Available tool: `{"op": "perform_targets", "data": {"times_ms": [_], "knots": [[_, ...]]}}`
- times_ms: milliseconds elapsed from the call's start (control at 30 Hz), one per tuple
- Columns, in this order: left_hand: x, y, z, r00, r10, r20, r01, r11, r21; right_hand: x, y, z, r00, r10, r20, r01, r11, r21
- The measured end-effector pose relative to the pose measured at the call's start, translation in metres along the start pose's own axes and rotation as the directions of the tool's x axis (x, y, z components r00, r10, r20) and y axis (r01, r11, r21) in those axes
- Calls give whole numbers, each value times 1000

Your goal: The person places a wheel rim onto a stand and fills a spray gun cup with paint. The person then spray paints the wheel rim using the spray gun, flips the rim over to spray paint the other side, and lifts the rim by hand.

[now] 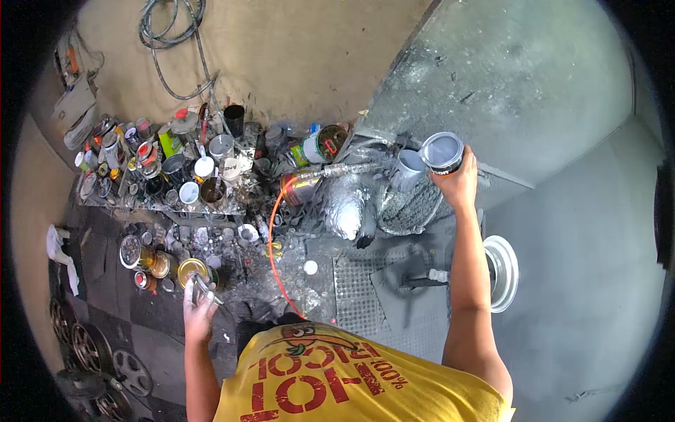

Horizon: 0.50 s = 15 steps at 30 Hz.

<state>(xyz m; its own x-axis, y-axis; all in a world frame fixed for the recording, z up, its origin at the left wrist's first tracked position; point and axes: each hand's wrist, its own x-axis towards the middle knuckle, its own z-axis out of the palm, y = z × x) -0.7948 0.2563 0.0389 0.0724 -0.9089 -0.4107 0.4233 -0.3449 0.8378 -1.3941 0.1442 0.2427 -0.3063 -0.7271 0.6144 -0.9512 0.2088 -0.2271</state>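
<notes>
From here: R hand (pixel 458 183) clamped round the cup (pixel 437 166) w/ grey stuff, up beside a tub (pixel 410 178). L hand (pixel 200 316) has fingers closed on a metal tool (pixel 202 283), type unclear. Prob. cup-handling step; next move calls for keeping it level.

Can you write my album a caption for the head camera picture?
Right hand holds a round tub, left hand a silvery tool, near a cluttered bench.
</notes>
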Motion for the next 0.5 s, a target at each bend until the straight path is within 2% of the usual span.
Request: {"op": "perform_targets", "data": {"times_ms": [333, 433, 500], "knots": [[11, 2, 7, 999, 12, 41, -13, 999, 39, 5, 1, 2, 998, 27, 49, -19, 987, -162], [15, 2, 5, 998, 12, 55, -15, 999, 44, 3, 2, -1, 999, -14, 29, 18, 986, -167], [17, 4, 5, 998, 10, 60, -13, 999, 45, 3, 7, -2, 999, -13, 47, 24, 969, -247]]}}
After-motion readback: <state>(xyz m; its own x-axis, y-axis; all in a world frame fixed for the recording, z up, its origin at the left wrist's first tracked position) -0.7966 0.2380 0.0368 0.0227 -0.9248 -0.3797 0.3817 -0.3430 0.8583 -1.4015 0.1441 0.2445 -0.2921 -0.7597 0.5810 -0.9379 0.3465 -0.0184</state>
